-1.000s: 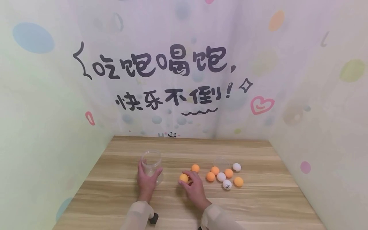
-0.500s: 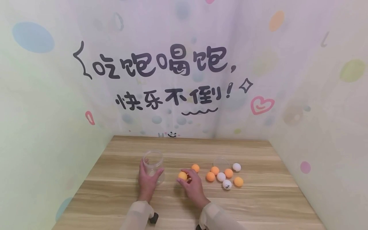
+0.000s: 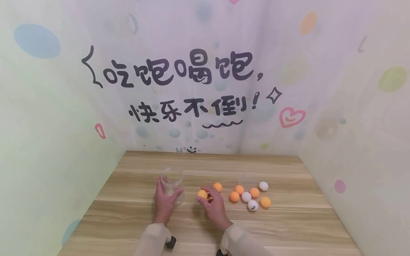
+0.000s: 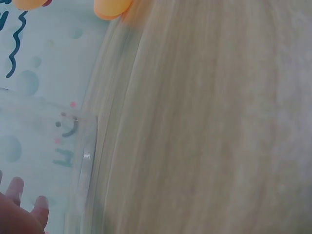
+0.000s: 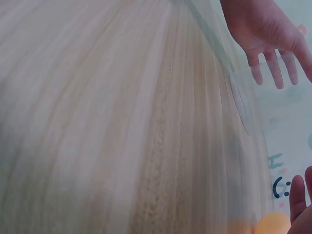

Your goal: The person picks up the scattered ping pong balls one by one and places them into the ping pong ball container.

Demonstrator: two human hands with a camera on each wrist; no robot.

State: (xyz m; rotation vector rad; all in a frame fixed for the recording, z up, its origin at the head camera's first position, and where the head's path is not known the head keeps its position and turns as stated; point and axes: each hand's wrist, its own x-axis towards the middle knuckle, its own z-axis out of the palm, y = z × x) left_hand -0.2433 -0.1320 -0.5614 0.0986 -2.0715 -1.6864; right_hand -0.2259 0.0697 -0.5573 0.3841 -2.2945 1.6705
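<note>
My left hand (image 3: 164, 202) grips an upright clear plastic jar (image 3: 177, 185), thumb on its near right side and fingers round the left. The jar's mouth faces up, and no ball shows inside. In the left wrist view the jar wall (image 4: 34, 131) is see-through, with fingertips (image 4: 41, 204) against it. To its right, my right hand (image 3: 217, 209) pinches an orange ping-pong ball (image 3: 202, 195) between thumb and fingers. That ball (image 5: 273, 224) shows at the bottom of the right wrist view, beside the fingers. Another orange ball (image 3: 217, 187) lies just beyond the right hand.
Several orange and white ping-pong balls (image 3: 246, 197) lie loosely grouped to the right on the wooden table (image 3: 134, 227). A clear round lid (image 3: 246, 179) lies flat behind them. Printed curtain walls (image 3: 192, 135) enclose the table at the back and both sides.
The left hand and jar have shifted slightly right. My right hand, still pinching the orange ball, has moved a little left and away from me, narrowing the gap to the jar.
</note>
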